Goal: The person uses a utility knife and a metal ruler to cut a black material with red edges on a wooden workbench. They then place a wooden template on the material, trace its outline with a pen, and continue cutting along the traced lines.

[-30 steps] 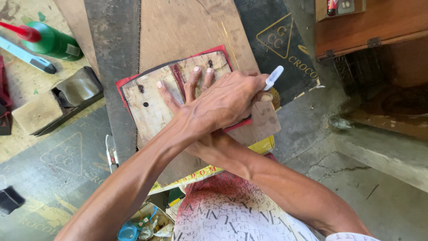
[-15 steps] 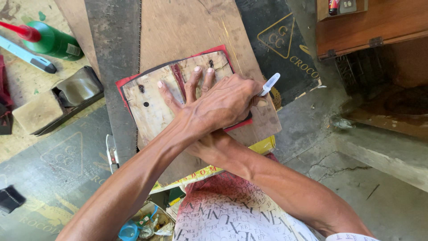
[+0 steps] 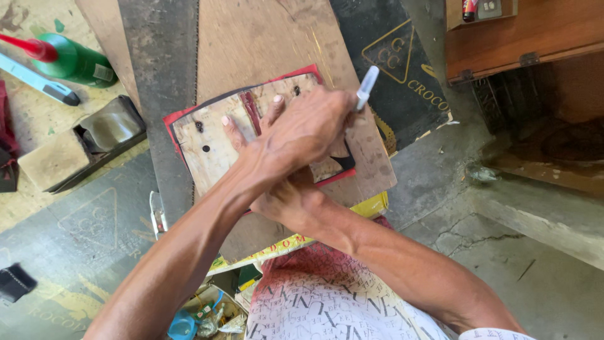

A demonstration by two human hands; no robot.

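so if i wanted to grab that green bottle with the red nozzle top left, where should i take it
Take the green bottle around its round body, coming down from above with the grip across its width. It lies on its side on the floor, the red nozzle tapering to the left, too thin and slippery a spot to hold. A grey and blue tool lies close below it, so stay on the upper side.

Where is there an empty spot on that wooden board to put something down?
The wooden board is bare at its far end, above the red-edged pattern piece. Lower down it is crowded: the right hand flattens the pattern, its fingers spread, and the left hand crosses over it holding a white pen.
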